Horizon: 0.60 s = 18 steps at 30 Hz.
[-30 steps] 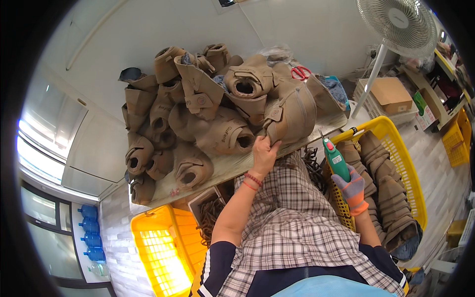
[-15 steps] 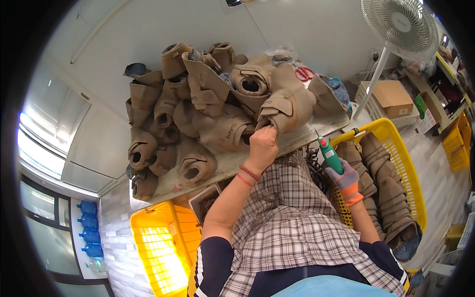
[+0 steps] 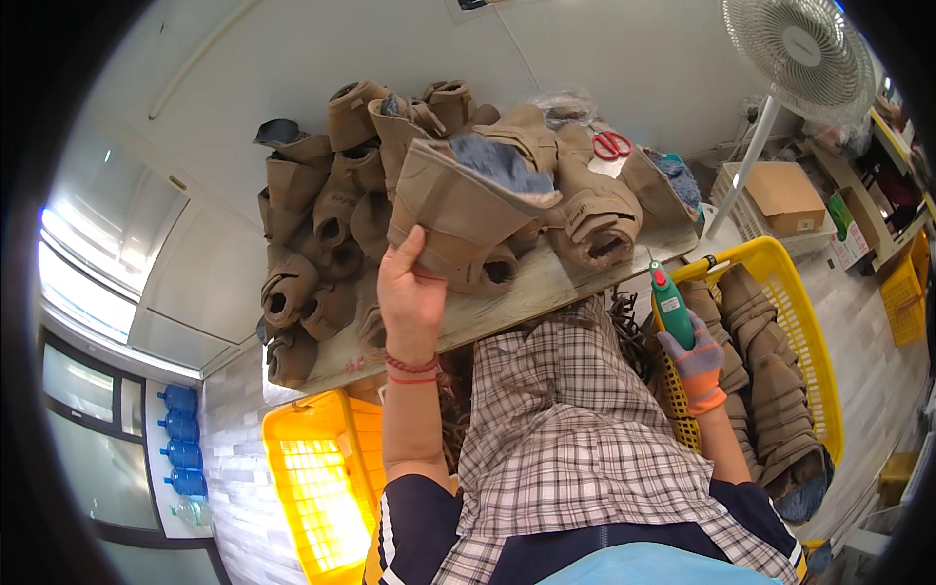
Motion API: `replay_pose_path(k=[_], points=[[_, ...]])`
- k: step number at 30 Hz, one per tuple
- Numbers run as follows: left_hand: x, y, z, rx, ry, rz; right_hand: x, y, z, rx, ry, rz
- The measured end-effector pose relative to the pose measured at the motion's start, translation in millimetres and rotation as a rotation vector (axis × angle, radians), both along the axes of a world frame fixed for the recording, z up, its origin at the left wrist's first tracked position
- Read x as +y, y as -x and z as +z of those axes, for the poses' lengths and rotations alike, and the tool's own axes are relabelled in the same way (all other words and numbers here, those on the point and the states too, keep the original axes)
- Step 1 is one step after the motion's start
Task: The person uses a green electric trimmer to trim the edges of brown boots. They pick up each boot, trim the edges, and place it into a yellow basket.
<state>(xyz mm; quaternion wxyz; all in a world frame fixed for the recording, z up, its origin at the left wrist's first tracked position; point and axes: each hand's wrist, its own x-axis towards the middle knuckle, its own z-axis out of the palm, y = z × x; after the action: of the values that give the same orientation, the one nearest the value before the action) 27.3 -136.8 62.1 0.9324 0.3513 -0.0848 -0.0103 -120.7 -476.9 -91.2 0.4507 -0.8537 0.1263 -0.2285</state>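
Observation:
My left hand grips a brown boot upper by its lower edge, thumb on the outside, and holds it up above the table's front edge. Grey-blue fleece lining shows in its wide opening. In my right hand, which wears a grey and orange glove, is a green handheld tool with a red button and a thin metal tip pointing up. Another brown upper lies on the table between the hands. More brown uppers are heaped behind and left of the raised one.
The table stands against a white wall. Red scissors lie at its back right. A yellow basket on the right holds stacked uppers; another yellow basket stands at lower left. A white fan and a cardboard box are at far right.
My left hand has moved left from the upper at centre right and now lifts a boot upper off the pile. The right hand with the tool has shifted slightly right and down.

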Motion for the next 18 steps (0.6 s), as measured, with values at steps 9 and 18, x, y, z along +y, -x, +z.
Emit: replay_pose_path(k=[9, 18], points=[[84.2, 20.4, 2.6, 0.400, 0.253, -0.189, 43.2, -16.7, 81.2, -0.563, 0.592, 0.327], [96.6, 43.3, -1.3, 0.470, 0.242, -0.079, 61.1, -28.4, 83.4, -0.624, 0.647, 0.497]])
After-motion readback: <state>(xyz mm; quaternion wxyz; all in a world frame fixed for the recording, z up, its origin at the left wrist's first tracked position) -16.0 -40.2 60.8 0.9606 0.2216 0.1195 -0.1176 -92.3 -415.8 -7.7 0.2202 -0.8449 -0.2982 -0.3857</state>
